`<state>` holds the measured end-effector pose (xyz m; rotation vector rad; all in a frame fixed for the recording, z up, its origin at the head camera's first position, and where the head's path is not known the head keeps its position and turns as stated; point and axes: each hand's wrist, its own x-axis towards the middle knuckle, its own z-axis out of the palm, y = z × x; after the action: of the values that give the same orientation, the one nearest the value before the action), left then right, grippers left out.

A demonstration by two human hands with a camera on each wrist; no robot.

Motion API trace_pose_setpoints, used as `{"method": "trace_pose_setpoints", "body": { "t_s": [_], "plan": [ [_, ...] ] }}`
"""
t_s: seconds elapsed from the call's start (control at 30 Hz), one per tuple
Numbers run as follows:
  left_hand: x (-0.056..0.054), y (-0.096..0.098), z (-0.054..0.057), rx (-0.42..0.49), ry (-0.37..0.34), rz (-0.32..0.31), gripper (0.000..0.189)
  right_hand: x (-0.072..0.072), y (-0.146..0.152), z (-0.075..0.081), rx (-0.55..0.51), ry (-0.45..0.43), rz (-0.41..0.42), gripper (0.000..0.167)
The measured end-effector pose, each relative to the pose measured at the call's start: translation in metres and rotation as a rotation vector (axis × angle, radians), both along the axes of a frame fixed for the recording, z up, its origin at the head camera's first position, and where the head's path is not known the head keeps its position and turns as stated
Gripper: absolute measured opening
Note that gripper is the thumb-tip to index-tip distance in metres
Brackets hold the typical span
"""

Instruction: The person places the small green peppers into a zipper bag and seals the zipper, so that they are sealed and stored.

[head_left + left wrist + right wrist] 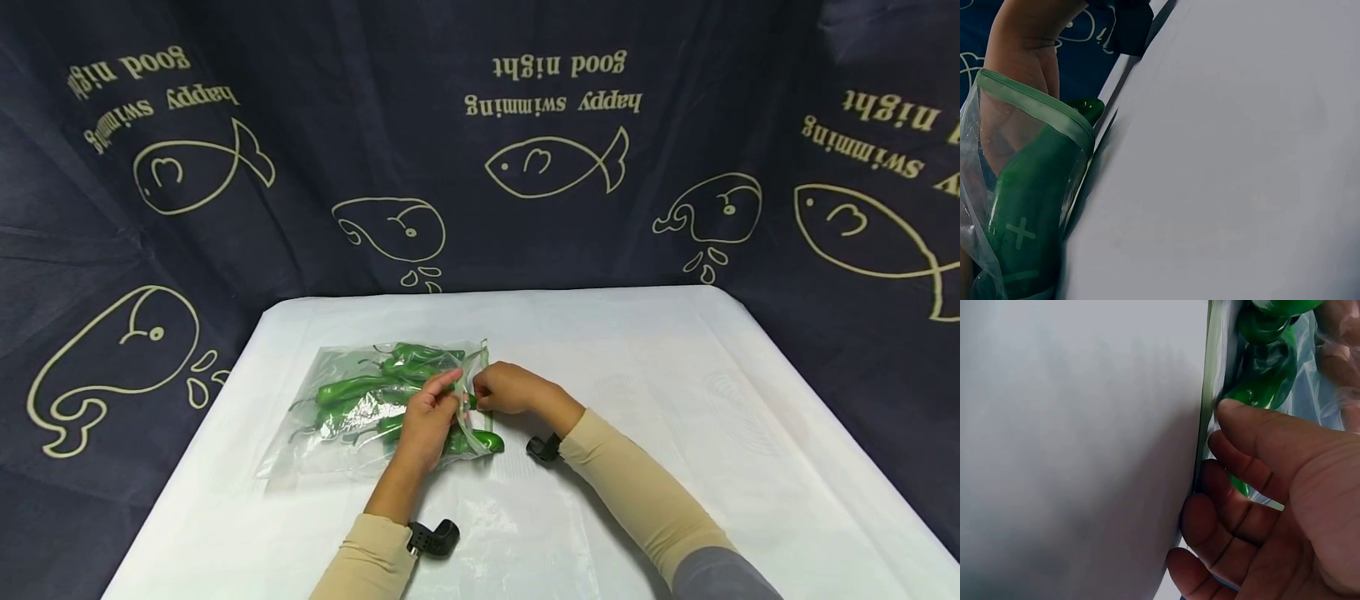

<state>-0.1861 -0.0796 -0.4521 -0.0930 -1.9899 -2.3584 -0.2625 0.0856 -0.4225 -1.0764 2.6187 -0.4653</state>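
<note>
A clear zip bag [300, 454] with a green seal strip lies on its side, holding several long green peppers [352, 388]. My left hand [429, 421] grips the bag at its mouth, thumb and fingers on the plastic edge. At the opening, my right hand [513, 388] has curled fingers around the end of a green pepper [1266, 381]; its thumb tip touches the pepper in the right wrist view. Another pepper's tip [491, 441] sticks out past the lower edge of the mouth. Through the plastic, the left wrist view shows the right hand's fingers [1004, 134] beside a pepper [1035, 187].
The bag lies on a table [675, 375] with a white cover, left of its middle. A dark curtain [390, 108] with fish and whale drawings hangs behind and at both sides. Each wrist wears a small black camera [435, 539].
</note>
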Motion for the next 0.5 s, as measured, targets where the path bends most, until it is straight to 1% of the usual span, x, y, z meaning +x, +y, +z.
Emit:
{"method": "trace_pose_setpoints", "body": {
  "t_s": [0.2,0.27,0.5],
  "plan": [
    [-0.0009,-0.0018,-0.0002,-0.025,0.003,0.007,0.043,0.0001,-0.0030,0.0001,0.014,-0.007,-0.035,0.019],
    [-0.0007,-0.0015,0.0007,-0.017,0.001,0.007,0.043,0.0001,-0.0043,-0.0007,0.015,-0.008,-0.049,0.020],
    [0.0011,-0.0017,0.0005,-0.020,-0.006,0.014,0.043,0.0011,-0.0073,-0.0055,0.053,0.015,-0.085,0.022]
  ]
}}
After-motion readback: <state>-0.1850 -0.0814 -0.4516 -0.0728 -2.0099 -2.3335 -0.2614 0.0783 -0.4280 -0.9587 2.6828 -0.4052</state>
